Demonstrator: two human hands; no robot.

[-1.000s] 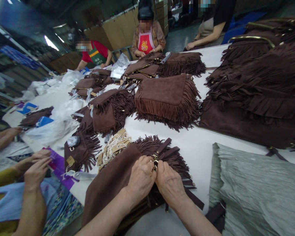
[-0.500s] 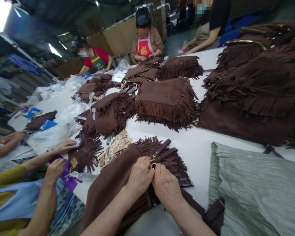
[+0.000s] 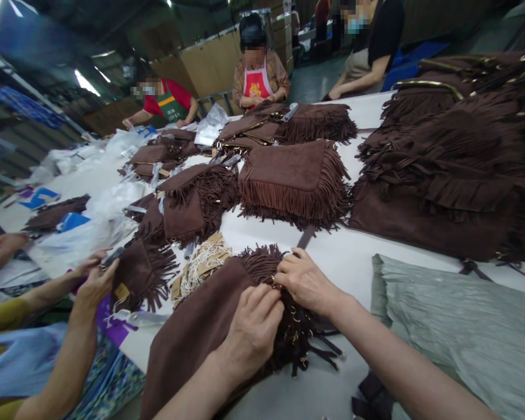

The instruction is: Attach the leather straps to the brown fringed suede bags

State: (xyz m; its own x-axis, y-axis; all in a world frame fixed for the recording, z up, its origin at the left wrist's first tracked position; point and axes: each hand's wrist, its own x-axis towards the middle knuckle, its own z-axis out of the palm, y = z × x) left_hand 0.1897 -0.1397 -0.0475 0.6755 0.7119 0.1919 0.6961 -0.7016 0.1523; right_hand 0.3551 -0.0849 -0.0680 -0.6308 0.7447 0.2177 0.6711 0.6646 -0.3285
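Note:
A dark brown fringed suede bag (image 3: 196, 315) lies right in front of me, its flat panel to the left and fringe on the far side. My left hand (image 3: 254, 324) is closed at the bag's edge, its fingertips hidden behind the knuckles. Just beyond it, my right hand (image 3: 304, 280) pinches by the gold metal fitting at that edge. A brown strap (image 3: 307, 236) sticks out past the right fingers. Below the right hand hang several straps with gold clips (image 3: 296, 318). Exactly what the fingertips grip is partly covered.
Tags with white strings (image 3: 205, 259) lie beyond the bag. Stacked fringed bags (image 3: 284, 169) stand farther back, with a larger pile (image 3: 441, 204) at right. Grey-green wrapping sheet (image 3: 455, 326) covers the right front. A co-worker's hands (image 3: 98, 280) handle another bag at left; other people stand across the table.
My hands, together at a gold ring before, have moved apart. The right hand has shifted up and turned over the fitting; gold clips below it now show. The co-worker's hands have come together.

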